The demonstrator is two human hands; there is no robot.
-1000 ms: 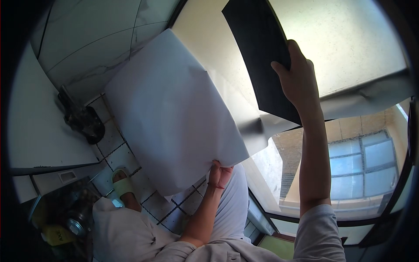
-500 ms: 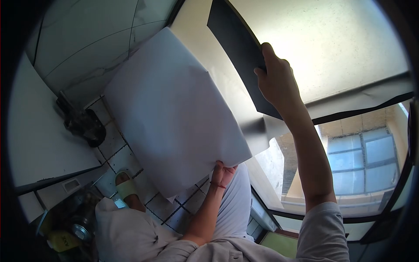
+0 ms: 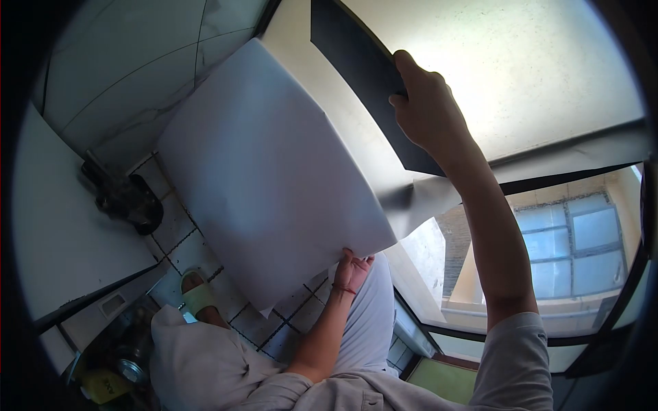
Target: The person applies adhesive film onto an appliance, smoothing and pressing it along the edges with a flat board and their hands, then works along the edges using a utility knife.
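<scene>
The big white sheet point(image 3: 267, 185) fills the middle of the view and leans to 10 o'clock. The left hand point(image 3: 353, 272), near half past 5, pinches its low edge, perhaps to stop it flopping. The right hand point(image 3: 428, 106), near half past 1, grips the side of a black board point(image 3: 356, 75) at 12 o'clock, thumb on one side, maybe so the flat part stays free. The board is in front of the bright pane point(image 3: 562, 68) at 2 o'clock; I can't tell if they touch. Clear glass point(image 3: 569, 240) is at 3 o'clock. A dark thing point(image 3: 130, 198) sits on the floor point(image 3: 188, 250) at 9 o'clock. A slipper point(image 3: 199, 298) is at 8 o'clock, on a foot.
</scene>
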